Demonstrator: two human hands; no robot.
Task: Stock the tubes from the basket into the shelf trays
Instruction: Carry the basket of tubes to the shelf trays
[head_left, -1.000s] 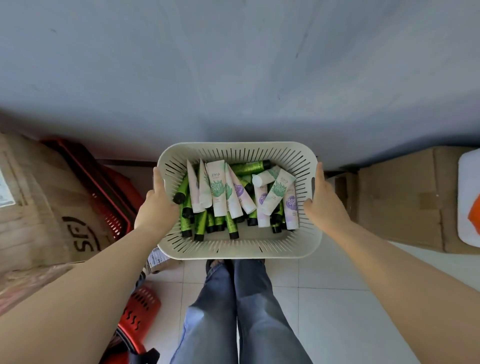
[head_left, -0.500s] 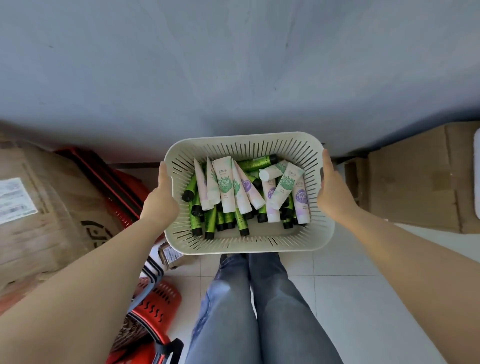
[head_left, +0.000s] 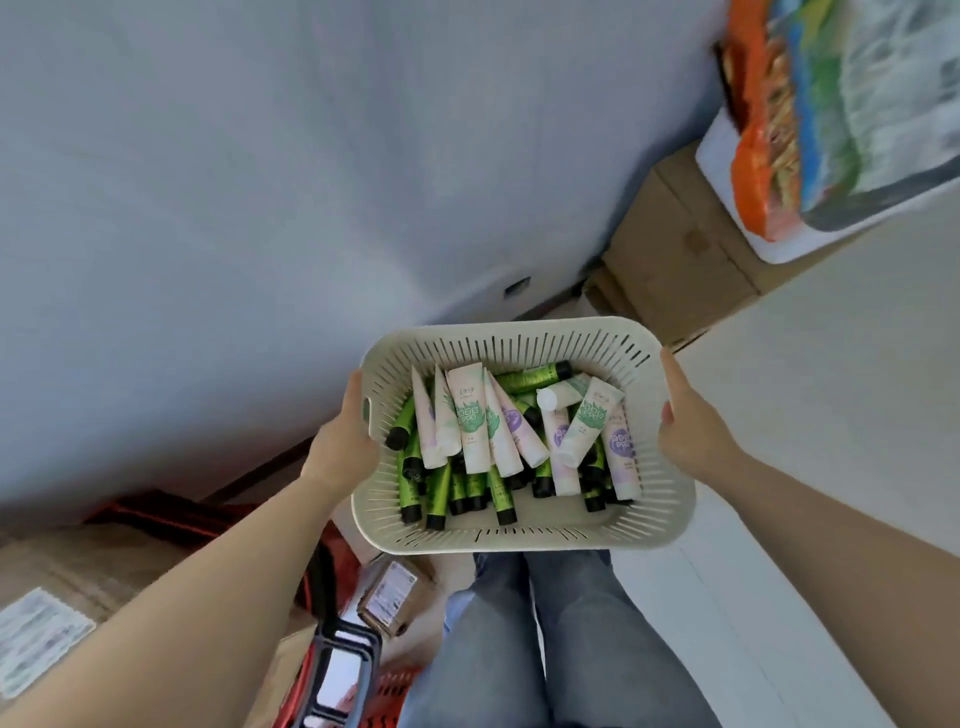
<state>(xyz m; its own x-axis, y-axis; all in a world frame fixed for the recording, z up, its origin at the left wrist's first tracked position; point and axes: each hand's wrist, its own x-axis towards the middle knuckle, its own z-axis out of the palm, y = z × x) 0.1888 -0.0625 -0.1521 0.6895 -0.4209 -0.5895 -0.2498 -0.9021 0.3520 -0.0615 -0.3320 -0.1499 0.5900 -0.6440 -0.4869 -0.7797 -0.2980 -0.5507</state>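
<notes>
While I'm carrying the cream slotted plastic basket, my left hand and right hand are gripping its ends, with the green and white plastic tubes lying between them. No shelf trays are showing; probably next: finding one, freeing a hand.

The basket, cream plastic with slotted walls, was held off the floor, gripped at its short ends by the left hand and right hand. Inside, green tubes with black caps lay heaped underneath. White tubes printed green or purple lay across them.
</notes>
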